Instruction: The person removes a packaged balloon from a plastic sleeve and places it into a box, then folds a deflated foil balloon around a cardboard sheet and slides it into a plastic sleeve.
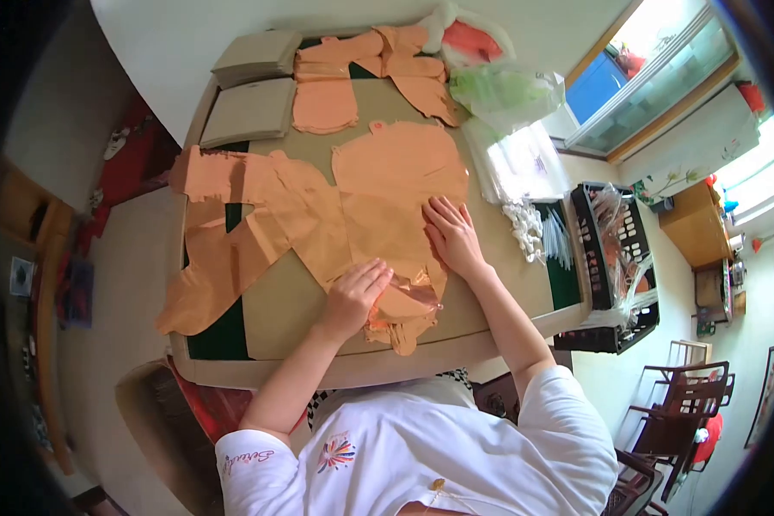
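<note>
A flat, uninflated copper-orange foil balloon (387,219) lies spread on the table in front of me, with a small tab at its top. Its lower end is folded and crumpled (404,301) near the table's front edge. My left hand (357,297) rests on the foil beside that crumpled part, fingers extended and close together; its thumb is hard to make out. On the balloon's right side my right hand (456,239) lies flat with fingers slightly apart. More flat foil pieces (258,206) spread to the left, partly overlapping the balloon.
Two stacks of grey card (248,112) stand at the back left, next to more folded foil (325,105). Plastic bags (512,95), white ties (525,228) and thin clear sticks (557,241) lie on the right. A black crate (598,245) stands beyond the table's right edge.
</note>
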`<state>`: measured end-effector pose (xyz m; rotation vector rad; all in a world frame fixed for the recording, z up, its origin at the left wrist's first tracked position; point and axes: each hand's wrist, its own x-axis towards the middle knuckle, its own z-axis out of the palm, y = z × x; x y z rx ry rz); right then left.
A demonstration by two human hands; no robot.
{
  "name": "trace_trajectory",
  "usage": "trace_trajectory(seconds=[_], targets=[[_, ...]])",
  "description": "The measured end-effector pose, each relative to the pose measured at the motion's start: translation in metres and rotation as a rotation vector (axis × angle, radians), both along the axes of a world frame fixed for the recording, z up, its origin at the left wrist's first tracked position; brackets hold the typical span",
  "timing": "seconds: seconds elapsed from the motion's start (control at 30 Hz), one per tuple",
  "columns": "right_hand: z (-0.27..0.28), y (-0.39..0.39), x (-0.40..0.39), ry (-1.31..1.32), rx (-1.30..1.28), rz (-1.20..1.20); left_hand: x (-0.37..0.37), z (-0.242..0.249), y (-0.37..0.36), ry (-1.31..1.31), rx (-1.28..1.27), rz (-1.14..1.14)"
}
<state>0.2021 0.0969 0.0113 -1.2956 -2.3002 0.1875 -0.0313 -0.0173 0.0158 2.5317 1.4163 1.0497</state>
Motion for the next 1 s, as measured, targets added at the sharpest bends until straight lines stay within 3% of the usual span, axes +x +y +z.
trace_trajectory(seconds=[1.0], targets=[[-0.008, 0.004, 0.004, 0.051, 0.037, 0.004, 0.001, 0.001, -0.003, 0.039, 0.020, -0.006]])
